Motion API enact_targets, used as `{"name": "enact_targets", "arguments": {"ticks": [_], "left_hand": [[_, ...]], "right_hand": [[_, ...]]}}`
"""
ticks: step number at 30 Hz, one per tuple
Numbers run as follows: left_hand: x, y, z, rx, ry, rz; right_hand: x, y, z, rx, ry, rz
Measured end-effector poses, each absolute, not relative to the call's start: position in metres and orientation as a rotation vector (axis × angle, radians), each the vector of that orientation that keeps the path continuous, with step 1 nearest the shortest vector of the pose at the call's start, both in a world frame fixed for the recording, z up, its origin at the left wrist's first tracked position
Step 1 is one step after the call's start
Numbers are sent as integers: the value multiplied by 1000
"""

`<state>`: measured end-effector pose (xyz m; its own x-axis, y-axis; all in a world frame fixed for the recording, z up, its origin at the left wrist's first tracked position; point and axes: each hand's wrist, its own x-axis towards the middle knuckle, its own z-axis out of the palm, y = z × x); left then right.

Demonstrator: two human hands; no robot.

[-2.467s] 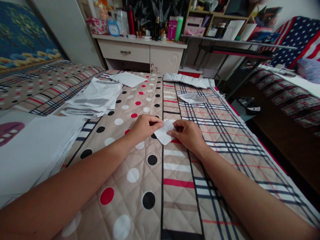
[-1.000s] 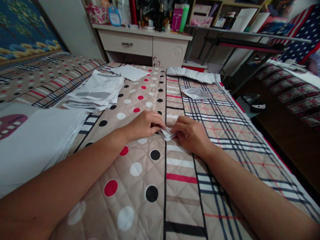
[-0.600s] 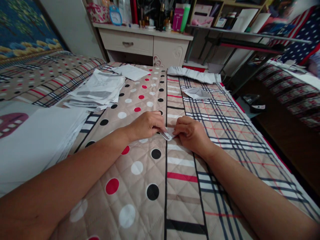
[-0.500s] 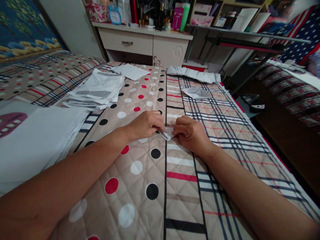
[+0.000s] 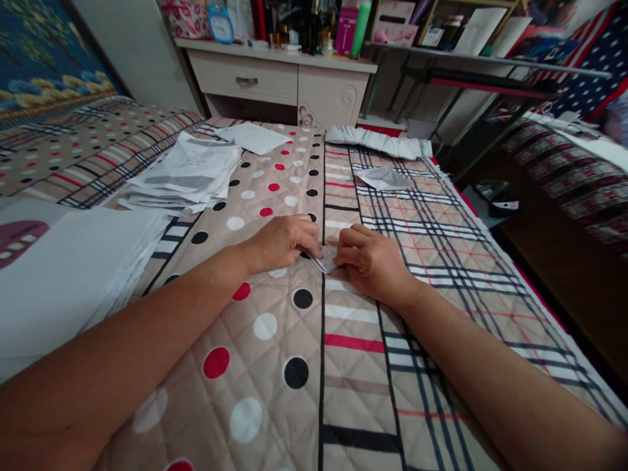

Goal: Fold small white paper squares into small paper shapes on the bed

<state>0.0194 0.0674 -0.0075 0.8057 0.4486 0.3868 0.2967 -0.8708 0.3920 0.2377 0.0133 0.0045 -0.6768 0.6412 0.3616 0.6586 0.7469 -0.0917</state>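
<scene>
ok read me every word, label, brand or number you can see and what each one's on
No text reads clearly.
Stack of printed papers: print too small.
Purple oval on the large white sheet: print too blurred.
Small folded paper held by the left hand and right hand: faint marks, too small.
Blue clock: dial too blurred.
White label at upper right: too blurred.

White dresser [image 5: 321,91], back of view. On top: pink-patterned container [image 5: 184,19], blue clock [image 5: 220,24] just beside it; magenta box [image 5: 346,30] next to green tube [image 5: 361,29]. Stars-and-stripes fabric [image 5: 591,65], upper right.
</scene>
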Motion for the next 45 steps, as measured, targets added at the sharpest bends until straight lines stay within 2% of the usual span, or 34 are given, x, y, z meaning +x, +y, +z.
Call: {"name": "enact_targets", "arguments": {"ticks": [15,24,32,40,45], "left_hand": [[10,75,-6,2461,633,795],[9,66,3,2518,712,671],[30,56,-2,2556,1183,566],[33,57,3,2481,1366,349],[33,58,-9,2346,1367,485]], "right_hand": [[237,13,6,-1040,-2579,-44],[236,13,5,-1038,-2579,-86],[235,12,4,-1033,-2572,-97],[238,15,-2,-1160,-2328,221],[238,17,-3,-1269,-2210,304]]}}
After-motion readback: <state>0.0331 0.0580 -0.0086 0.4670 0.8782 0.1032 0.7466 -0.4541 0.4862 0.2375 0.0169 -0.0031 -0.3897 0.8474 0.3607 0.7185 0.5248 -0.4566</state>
